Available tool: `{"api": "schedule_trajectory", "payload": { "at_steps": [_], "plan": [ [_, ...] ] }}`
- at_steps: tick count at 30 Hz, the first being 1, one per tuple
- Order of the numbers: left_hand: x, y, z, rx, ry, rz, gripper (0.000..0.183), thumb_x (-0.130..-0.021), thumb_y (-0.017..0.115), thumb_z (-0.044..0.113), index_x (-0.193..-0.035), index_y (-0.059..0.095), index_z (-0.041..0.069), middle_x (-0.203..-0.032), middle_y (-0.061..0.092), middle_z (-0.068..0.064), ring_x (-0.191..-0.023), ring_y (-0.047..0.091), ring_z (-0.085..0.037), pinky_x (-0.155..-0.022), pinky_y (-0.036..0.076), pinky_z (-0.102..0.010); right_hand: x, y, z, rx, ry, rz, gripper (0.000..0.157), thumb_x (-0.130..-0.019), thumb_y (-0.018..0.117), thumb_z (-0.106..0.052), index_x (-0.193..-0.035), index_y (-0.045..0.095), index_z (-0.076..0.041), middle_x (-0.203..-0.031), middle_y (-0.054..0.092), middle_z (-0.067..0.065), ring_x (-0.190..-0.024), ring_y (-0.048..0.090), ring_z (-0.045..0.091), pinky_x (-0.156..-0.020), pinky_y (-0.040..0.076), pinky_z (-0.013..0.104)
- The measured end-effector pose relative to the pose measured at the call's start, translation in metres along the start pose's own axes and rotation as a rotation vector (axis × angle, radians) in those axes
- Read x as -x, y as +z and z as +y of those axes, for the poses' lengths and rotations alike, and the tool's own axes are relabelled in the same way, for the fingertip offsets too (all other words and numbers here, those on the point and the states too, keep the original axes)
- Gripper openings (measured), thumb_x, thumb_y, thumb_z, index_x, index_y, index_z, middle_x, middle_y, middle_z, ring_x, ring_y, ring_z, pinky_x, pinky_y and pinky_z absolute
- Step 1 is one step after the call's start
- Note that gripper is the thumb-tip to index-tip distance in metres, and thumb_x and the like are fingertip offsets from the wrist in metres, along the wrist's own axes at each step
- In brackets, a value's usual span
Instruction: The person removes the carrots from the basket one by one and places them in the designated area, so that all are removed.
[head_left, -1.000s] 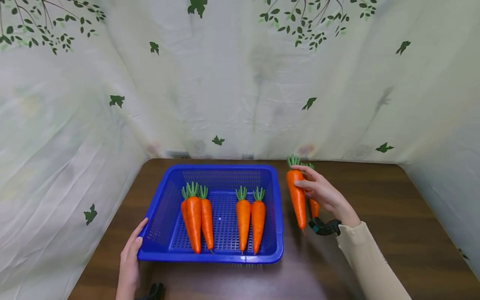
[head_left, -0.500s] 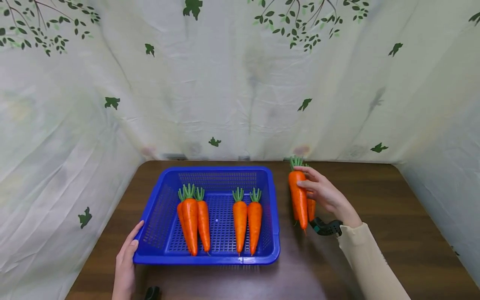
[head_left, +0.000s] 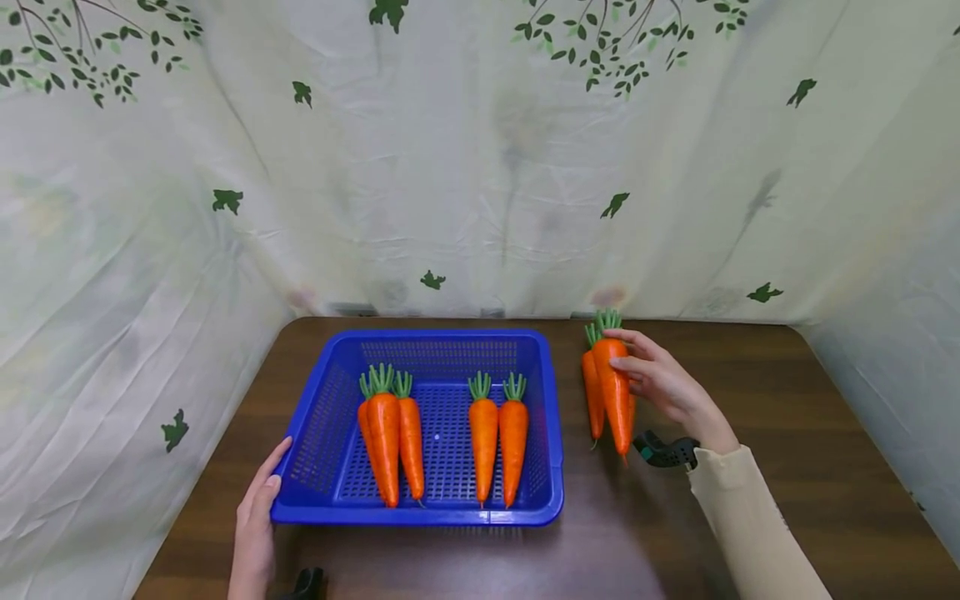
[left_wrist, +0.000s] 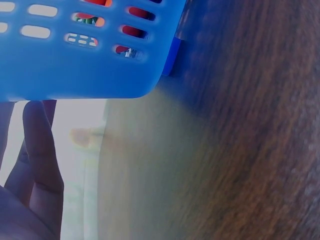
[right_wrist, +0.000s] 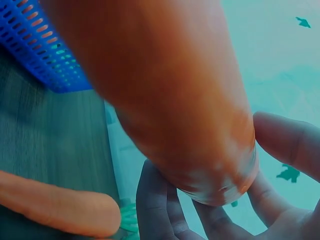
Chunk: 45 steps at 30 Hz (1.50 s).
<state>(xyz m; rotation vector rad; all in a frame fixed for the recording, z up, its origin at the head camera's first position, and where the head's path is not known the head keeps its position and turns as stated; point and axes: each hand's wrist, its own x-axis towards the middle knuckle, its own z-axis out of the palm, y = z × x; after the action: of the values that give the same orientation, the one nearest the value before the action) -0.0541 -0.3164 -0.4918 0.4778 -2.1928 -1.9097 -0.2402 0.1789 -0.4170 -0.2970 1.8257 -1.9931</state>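
Observation:
In the head view, my left hand (head_left: 255, 525) lies at the left side of a blue plastic basket (head_left: 555, 467), fingertips touching its rim. The left wrist view shows straight fingers (left_wrist: 42, 145) reaching that rim. My right hand (head_left: 671, 392) holds a large orange carrot (head_left: 617, 400) with green stem stubs, tip toward me, close over the table. Thumb and fingers curl round its thick end in the right wrist view. Left of it lies another carrot (head_left: 592, 396); a third, mostly hidden, shows an orange edge at its right.
Inside the basket, three carrots (head_left: 386, 442) cluster at the left, and a pair of carrots (head_left: 483, 442) lies side by side at the right. The brown wooden table (head_left: 750, 400) backs onto a pale leaf-printed curtain (head_left: 480, 167).
My right hand has moved a little to the right with its carrot, uncovering the carrot on the left and covering most of the one on the right. The left hand stays at the basket.

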Motion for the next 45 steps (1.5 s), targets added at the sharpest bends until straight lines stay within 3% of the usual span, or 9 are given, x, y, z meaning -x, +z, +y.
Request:
{"api": "schedule_trajectory", "payload": {
  "at_steps": [5,12,16,28,35,45],
  "plan": [
    [-0.002,0.004,-0.002,0.041,0.063,0.016,0.045,-0.104,0.033,0.030,-0.147,0.040,0.016,-0.149,0.034,-0.002,-0.127,0.035,-0.013,-0.091,0.032,-0.016,0.002,-0.007,-0.002,0.001,-0.001,-0.001,0.046,-0.099,0.049,-0.011,-0.143,0.033,-0.006,-0.121,0.045,0.008,-0.092,0.059,0.015,-0.080,0.048,0.031],
    [-0.010,0.017,-0.003,0.063,0.115,-0.002,0.045,-0.103,0.034,0.027,-0.145,0.043,0.014,-0.147,0.039,0.000,-0.129,0.036,-0.014,-0.095,0.031,-0.021,0.015,-0.028,-0.006,-0.015,0.010,0.017,0.038,-0.100,0.049,-0.012,-0.137,0.042,-0.018,-0.120,0.049,0.002,-0.093,0.061,0.014,-0.082,0.047,0.030],
    [-0.011,0.020,-0.004,0.078,0.139,-0.012,0.044,-0.103,0.034,0.025,-0.145,0.043,0.012,-0.147,0.040,0.000,-0.130,0.036,-0.013,-0.096,0.031,-0.020,0.018,-0.036,-0.007,-0.034,0.008,0.021,0.039,-0.100,0.050,-0.011,-0.137,0.042,-0.018,-0.119,0.050,0.001,-0.094,0.060,0.013,-0.081,0.048,0.029],
    [-0.003,0.009,-0.004,0.058,0.097,0.026,0.045,-0.104,0.033,0.028,-0.145,0.043,0.015,-0.147,0.039,0.000,-0.127,0.038,-0.012,-0.093,0.032,-0.021,0.012,-0.039,0.001,-0.094,0.005,0.008,0.034,-0.100,0.048,-0.009,-0.132,0.046,-0.021,-0.116,0.055,-0.001,-0.094,0.062,0.013,-0.080,0.049,0.030],
    [-0.005,0.008,-0.004,0.106,0.148,0.017,0.044,-0.104,0.033,0.024,-0.144,0.043,0.010,-0.145,0.041,0.000,-0.126,0.039,-0.013,-0.095,0.031,-0.020,0.008,-0.046,-0.001,-0.076,-0.001,0.026,0.031,-0.100,0.049,-0.010,-0.127,0.048,-0.024,-0.118,0.050,-0.002,-0.092,0.063,0.012,-0.078,0.050,0.029],
    [0.001,0.001,-0.004,0.073,0.134,0.031,0.044,-0.104,0.033,0.025,-0.145,0.043,0.012,-0.144,0.042,0.003,-0.124,0.040,-0.010,-0.093,0.032,-0.019,0.009,-0.054,0.006,-0.105,0.026,0.029,0.030,-0.100,0.047,-0.009,-0.123,0.052,-0.028,-0.114,0.055,-0.006,-0.094,0.063,0.011,-0.078,0.050,0.028]
  ]
}}
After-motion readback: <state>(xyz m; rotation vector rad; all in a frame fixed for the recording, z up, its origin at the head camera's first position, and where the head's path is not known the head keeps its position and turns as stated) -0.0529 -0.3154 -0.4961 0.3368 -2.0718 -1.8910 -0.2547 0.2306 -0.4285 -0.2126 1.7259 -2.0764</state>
